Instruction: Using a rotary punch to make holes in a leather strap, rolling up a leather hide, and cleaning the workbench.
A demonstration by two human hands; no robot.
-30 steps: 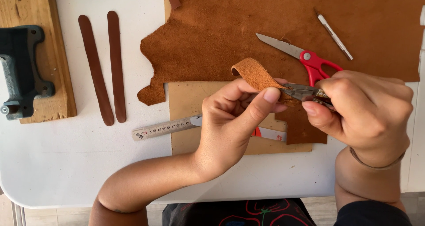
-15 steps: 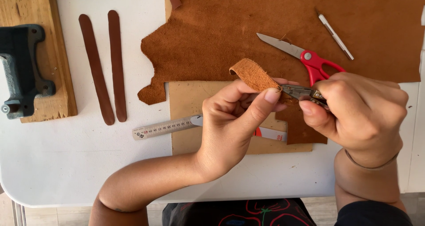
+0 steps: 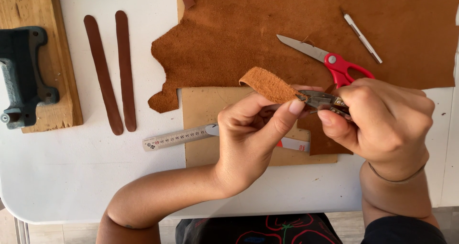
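Both hands are up off the bench and working close together. The left hand [image 3: 251, 134] is pinched on a short tan leather strip [image 3: 268, 84], thumb and forefinger clamped on its near end so the rest curls up and off to the left. The right hand [image 3: 382, 122] is closed around a small metal tool [image 3: 321, 100], looks like little pliers or a punch, and its tip is right at the end of the strip, touching or biting it, can't quite tell which.

Compared with a second ago, honestly not much has changed. The strip sat a touch higher before and the hands have drifted slightly, but the grip and the tool position are basically the same. So my read is that the work on that strip end is still mid-step, not finished.

Under the hands there's a tan card sheet [image 3: 201, 105] with a steel ruler [image 3: 179, 137] lying across it. Further back, a big brown leather hide [image 3: 248, 29] with red-handled scissors [image 3: 334, 60] and a thin pen-like tool [image 3: 362, 31] on top. Off to the left, two dark leather strips [image 3: 112, 72] lie side by side, and beyond them a dark metal clamp [image 3: 21, 76] sits on a wooden board [image 3: 57, 57]. None of that has moved.
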